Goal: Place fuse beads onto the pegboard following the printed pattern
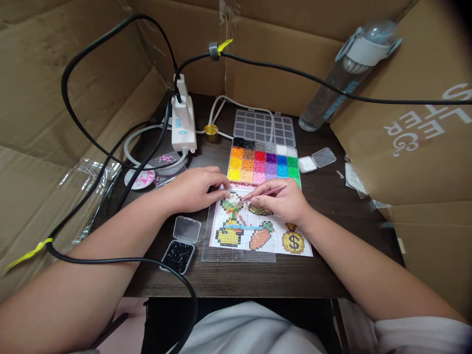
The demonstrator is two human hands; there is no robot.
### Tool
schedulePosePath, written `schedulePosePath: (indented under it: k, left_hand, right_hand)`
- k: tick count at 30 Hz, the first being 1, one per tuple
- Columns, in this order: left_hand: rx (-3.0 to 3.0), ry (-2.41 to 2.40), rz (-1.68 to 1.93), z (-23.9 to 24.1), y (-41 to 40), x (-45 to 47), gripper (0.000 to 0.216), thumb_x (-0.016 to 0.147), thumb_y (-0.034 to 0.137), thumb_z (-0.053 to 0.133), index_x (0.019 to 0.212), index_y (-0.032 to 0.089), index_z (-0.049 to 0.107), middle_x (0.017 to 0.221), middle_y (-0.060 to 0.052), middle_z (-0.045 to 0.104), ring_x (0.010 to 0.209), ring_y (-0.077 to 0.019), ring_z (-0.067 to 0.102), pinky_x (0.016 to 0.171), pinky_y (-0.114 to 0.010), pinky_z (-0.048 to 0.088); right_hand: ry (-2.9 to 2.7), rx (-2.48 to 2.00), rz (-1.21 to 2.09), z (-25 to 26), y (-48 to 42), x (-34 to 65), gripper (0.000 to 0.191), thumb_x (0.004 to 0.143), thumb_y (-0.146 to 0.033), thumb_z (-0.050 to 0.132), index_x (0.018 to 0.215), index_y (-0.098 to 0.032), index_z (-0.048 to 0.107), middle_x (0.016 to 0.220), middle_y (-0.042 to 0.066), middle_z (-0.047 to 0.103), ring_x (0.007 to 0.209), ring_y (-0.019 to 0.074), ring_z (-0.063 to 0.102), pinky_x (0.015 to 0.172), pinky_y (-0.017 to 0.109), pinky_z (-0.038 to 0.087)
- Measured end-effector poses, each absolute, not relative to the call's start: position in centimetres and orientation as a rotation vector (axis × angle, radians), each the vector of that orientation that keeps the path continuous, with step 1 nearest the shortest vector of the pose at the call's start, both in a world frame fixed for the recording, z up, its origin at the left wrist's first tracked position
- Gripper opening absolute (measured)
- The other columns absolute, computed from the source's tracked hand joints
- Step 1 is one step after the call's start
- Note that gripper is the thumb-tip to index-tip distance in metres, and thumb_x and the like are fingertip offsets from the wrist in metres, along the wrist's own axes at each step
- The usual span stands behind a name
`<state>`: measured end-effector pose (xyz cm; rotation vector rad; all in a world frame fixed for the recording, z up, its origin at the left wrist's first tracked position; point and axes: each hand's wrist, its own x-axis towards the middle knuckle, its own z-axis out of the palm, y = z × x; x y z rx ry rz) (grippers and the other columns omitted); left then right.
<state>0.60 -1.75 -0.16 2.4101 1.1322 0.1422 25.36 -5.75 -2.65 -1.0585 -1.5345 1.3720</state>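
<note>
My right hand (282, 199) pinches a pair of pinkish tweezers (268, 191), whose tips point left at the upper part of a pixel pattern sheet (279, 241). My left hand (201, 189) lies at the sheet's upper left, thumb and forefinger slightly apart. A clear pegboard (239, 256) with loose beads on it covers most of the sheet. Bead figures are on it, among them a yellow shape (230, 236) and an orange carrot (260, 238). A compartment box of coloured beads (265, 167) stands just beyond both hands.
An open small box of black beads (179, 255) sits front left, another with white beads (307, 164) at right. A power strip (183, 123), gold cup (211, 132), dish of pink beads (139, 178) and water bottle (339, 83) surround the work. A black cable (132, 259) crosses over my left arm.
</note>
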Motion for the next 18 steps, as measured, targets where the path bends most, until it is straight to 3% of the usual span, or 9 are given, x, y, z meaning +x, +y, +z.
schedulePosePath:
  k: [4,9,14,18]
  left_hand:
    - [2.404,1.126,0.145,-0.2,-1.7,0.5,0.032,0.094,0.043,0.058,0.110,0.022,0.076,0.100,-0.006,0.069,0.089,-0.0213,0.066,0.081,-0.034,0.047]
    - [2.393,1.121,0.155,-0.4,-1.6,0.4,0.032,0.094,0.044,0.057,0.109,0.023,0.076,0.101,-0.006,0.069,0.088,-0.0207,0.066,0.079,-0.033,0.047]
    - [2.397,1.097,0.172,-0.6,-1.4,0.2,0.032,0.094,0.044,0.056,0.107,0.023,0.076,0.100,-0.006,0.068,0.087,-0.0201,0.065,0.078,-0.033,0.046]
    - [2.391,1.106,0.177,-0.6,-1.3,0.1,0.036,0.094,0.049,0.054,0.108,0.024,0.077,0.100,-0.005,0.068,0.086,-0.0201,0.065,0.077,-0.033,0.046]
  right_hand:
    - [-1.392,-1.082,1.375,-2.4,-5.8,25.6,0.009,0.073,-0.025,0.087,0.075,-0.019,0.080,0.062,0.002,0.074,0.039,0.0058,0.048,0.036,0.021,0.036]
    - [-1.206,-1.096,1.325,-2.7,-5.5,26.6,0.015,0.077,-0.032,0.086,0.078,-0.020,0.078,0.042,-0.006,0.055,0.034,0.0071,0.044,0.032,0.021,0.031]
    - [-0.979,-1.002,1.281,-2.4,-4.7,27.7,0.024,0.068,-0.035,0.092,0.073,-0.020,0.074,0.067,0.002,0.075,0.038,0.0042,0.045,0.035,0.021,0.034]
    - [-0.894,-0.984,1.286,-1.9,-4.2,28.2,0.030,0.063,-0.036,0.094,0.073,-0.020,0.070,0.073,0.003,0.079,0.040,0.0032,0.042,0.036,0.020,0.032]
